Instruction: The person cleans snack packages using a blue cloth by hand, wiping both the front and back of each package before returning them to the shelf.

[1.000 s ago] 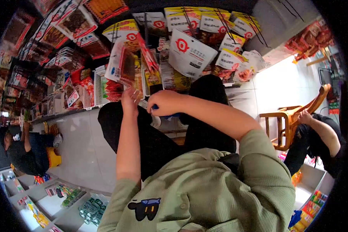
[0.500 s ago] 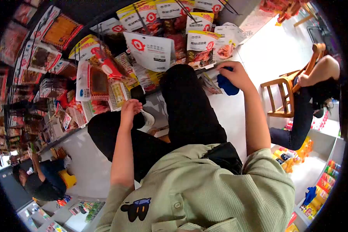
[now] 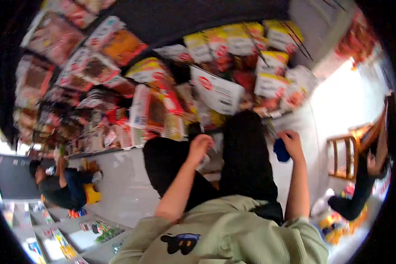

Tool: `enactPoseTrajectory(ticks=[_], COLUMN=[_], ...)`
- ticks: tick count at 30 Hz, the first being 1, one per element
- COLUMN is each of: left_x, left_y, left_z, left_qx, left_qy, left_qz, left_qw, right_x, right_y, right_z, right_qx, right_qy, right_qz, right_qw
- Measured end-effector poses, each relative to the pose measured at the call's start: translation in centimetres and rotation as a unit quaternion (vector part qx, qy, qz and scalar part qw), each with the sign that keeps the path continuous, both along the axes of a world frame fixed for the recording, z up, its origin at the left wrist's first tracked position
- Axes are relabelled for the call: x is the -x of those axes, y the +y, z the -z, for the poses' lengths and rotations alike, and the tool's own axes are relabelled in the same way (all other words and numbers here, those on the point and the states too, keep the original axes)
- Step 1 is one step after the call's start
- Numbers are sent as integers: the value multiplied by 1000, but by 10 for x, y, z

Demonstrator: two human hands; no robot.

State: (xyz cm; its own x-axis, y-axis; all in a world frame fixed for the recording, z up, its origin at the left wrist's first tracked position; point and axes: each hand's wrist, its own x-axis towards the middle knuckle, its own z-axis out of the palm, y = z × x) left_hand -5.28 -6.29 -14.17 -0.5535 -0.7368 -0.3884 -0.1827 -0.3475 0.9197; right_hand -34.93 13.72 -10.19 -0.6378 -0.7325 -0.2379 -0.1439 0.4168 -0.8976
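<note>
My right hand (image 3: 293,143) is closed on a dark blue cloth (image 3: 281,150), which hangs below the fingers beside my right knee. My left hand (image 3: 201,147) is over my left leg, its fingers loosely bent and apparently holding nothing, though blur softens them. Ahead of both hands is a rack of packaged snacks. A white packet (image 3: 218,90) with a red logo hangs at an angle above my knees. Yellow-topped pouches (image 3: 271,86) are on the rack beyond my right hand. Left of the white packet hangs a red-edged packet (image 3: 156,110).
One person (image 3: 59,185) sits low at the far left. Another person (image 3: 356,189) is at the right, close to a wooden chair (image 3: 343,154). Shelf compartments with goods (image 3: 66,237) stand at lower left. Pale tiled floor (image 3: 123,180) runs between.
The view has shifted, so the rack and my legs appear lower and farther right. The blue cloth stays in my right hand, now lower beside my knee. The picture is blurrier.
</note>
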Motion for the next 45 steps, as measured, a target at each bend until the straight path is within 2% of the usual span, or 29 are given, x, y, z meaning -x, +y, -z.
enactPoseTrajectory(ticks=[2, 4, 6, 7, 8, 11, 12, 14, 17, 18, 21, 24, 28, 36, 38, 40, 42, 45], left_x=[2, -3, -9, -16, -24, -47, -56, -76, -100, -107, -128, -138, -137, -102, -94, -85, -77, -67], left_y=[-4, -15, -23, -27, -31, -45, -50, -61, -77, -84, -114, -151, -213, -324, -347, -362, -381, -411], left_z=[-26, -45, -64, -74, -83, -116, -123, -143, -157, -163, -173, -185, -186, -186, -184, -183, -175, -152], left_qx=[9, 36, 58, 72, 85, 141, 154, 164, 166, 155, 180, 199, 285, 302, 374, 369, 363, 461], left_qy=[21, 42, 70, 97, 124, 136, 155, 164, 206, 231, 233, 249, 224, 224, 113, 137, 161, 96], left_qz=[-24, -43, -55, -73, -91, -129, -148, -161, -213, -222, -239, -237, -216, -225, -193, -197, -199, -285], left_qw=[999, 998, 994, 990, 984, 972, 965, 959, 941, 934, 926, 917, 907, 899, 900, 898, 896, 835], right_x=[-18, -23, -32, -41, -46, -65, -70, -80, -100, -104, -122, -132, -134, -142, -149, -154, -167, -172], right_y=[-20, -39, -60, -71, -81, -113, -123, -149, -190, -205, -247, -293, -355, -468, -489, -506, -513, -533], right_z=[-27, -36, -59, -76, -85, -123, -128, -142, -161, -164, -188, -194, -194, -185, -187, -192, -201, -193], right_qx=[65, 79, 125, 129, 157, 190, 192, 203, 238, 236, 202, 224, 219, 177, 180, 175, 158, 148], right_qy=[-64, -95, -89, -148, -151, -103, -122, -61, -29, -16, -71, -80, -81, 39, 41, 77, 65, 73], right_qz=[13, -6, -64, -63, -90, -182, -197, -247, -294, -300, -276, -251, -235, -218, -224, -223, -217, -202], right_qw=[996, 992, 986, 979, 972, 959, 954, 946, 925, 924, 937, 938, 943, 959, 957, 956, 961, 965])
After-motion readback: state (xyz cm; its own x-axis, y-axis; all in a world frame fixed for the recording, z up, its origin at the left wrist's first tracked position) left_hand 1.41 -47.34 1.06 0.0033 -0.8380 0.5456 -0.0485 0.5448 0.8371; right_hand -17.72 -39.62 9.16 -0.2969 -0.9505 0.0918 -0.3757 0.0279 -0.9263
